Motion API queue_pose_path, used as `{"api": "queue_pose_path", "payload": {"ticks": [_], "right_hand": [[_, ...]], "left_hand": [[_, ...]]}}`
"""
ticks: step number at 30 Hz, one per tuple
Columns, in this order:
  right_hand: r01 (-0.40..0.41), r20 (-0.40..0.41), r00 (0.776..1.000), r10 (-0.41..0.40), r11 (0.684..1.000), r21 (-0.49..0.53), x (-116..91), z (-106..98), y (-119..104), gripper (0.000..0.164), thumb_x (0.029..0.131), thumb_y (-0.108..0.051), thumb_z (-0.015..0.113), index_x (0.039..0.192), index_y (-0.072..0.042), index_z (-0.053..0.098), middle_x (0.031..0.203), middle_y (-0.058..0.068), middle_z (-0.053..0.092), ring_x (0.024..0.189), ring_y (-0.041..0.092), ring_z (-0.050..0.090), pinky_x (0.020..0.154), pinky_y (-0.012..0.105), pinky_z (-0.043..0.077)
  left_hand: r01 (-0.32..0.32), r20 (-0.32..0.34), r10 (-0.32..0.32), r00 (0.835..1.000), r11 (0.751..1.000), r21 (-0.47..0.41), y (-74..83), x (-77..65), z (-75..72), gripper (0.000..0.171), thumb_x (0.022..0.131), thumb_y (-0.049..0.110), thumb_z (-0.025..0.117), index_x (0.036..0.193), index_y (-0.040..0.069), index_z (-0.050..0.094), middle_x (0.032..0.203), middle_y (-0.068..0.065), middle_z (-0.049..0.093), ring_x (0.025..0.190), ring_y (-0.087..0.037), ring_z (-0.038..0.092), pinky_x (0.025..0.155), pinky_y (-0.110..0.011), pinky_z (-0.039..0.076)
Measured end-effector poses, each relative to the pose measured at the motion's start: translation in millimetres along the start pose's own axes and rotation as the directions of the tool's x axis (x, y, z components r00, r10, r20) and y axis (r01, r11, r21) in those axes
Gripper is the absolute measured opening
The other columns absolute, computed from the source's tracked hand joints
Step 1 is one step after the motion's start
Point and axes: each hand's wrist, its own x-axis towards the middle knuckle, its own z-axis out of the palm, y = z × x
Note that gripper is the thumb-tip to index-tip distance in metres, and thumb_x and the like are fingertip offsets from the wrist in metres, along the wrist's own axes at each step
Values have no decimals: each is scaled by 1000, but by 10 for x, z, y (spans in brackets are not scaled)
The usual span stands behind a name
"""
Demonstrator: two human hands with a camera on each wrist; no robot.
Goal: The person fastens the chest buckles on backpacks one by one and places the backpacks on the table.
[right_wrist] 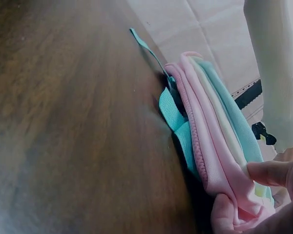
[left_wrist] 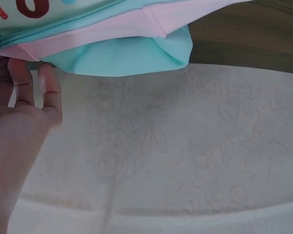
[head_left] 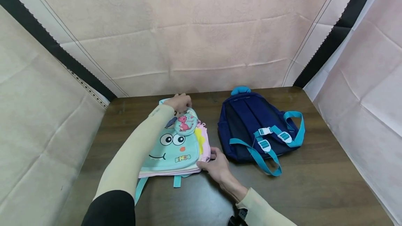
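A turquoise and pink children's backpack (head_left: 171, 149) with a cartoon face lies front side up on the table. Across its top reaches my left hand (head_left: 179, 103), and the left wrist view shows those fingers (left_wrist: 23, 85) curled at the pink upper edge, the tips hidden behind the fabric. My right hand (head_left: 216, 165) pinches the lower right corner, thumb on top and fingers at the side. Seen from the right wrist, the bag's layered pink side (right_wrist: 210, 141) lies between that thumb and fingers. A round turquoise flap with a pink figure (head_left: 185, 123) sits near the top.
To the right, a navy backpack (head_left: 248, 125) lies with its bright blue straps (head_left: 260, 158) upward. Turquoise straps (head_left: 177, 181) stick out under the smaller bag's bottom edge. The brown wooden table (head_left: 314, 184) is bordered by pale fabric walls (head_left: 204, 44) at the back and sides.
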Motion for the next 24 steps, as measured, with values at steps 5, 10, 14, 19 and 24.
{"api": "queue_pose_path", "payload": {"ticks": [5, 10, 14, 19, 24], "right_hand": [[-12, -14, 1000, 13, 1000, 27, -29, -8, -32, 77, 87, -13, 90, 153, -3, 51, 123, 18, 73, 93, 21, 70, 74, 30, 58], [21, -26, 999, -21, 999, 26, -84, -25, -95, 78, 87, -11, 89, 154, -4, 50, 122, 17, 72, 92, 19, 70, 71, 29, 56], [65, -46, 997, -64, 998, 13, -151, -46, -151, 76, 87, -11, 89, 153, -4, 51, 119, 15, 72, 90, 19, 70, 74, 27, 57], [126, -69, 990, -125, 992, 12, -231, -100, -238, 74, 87, -9, 89, 151, -4, 53, 120, 16, 71, 90, 20, 67, 75, 26, 57], [171, -94, 981, -171, 985, -9, -297, -157, -350, 72, 88, -9, 89, 151, -3, 54, 116, 16, 73, 89, 19, 67, 75, 24, 57]], "left_hand": [[-9, 6, 10, 1000, 998, -59, -8, -99, -112, 23, 106, 16, 71, 127, 18, 79, 133, -9, 68, 128, -32, 54, 115, -57, 49], [1, 6, -1, 1000, 995, -102, -37, -127, -228, 22, 105, 19, 73, 126, 22, 80, 128, -5, 71, 118, -29, 59, 101, -51, 57], [-44, -8, 43, 999, 993, -108, -51, -119, -323, 24, 106, 17, 71, 128, 20, 80, 128, -6, 71, 118, -30, 59, 105, -52, 54], [-82, -22, 79, 997, 987, -138, -50, -144, -436, 25, 106, 15, 71, 129, 18, 80, 129, -6, 73, 120, -30, 59, 112, -55, 50], [-138, -53, 131, 990, 979, -149, -36, -210, -531, 25, 106, 11, 69, 128, 15, 80, 128, -7, 75, 118, -29, 63, 113, -51, 53]]}}
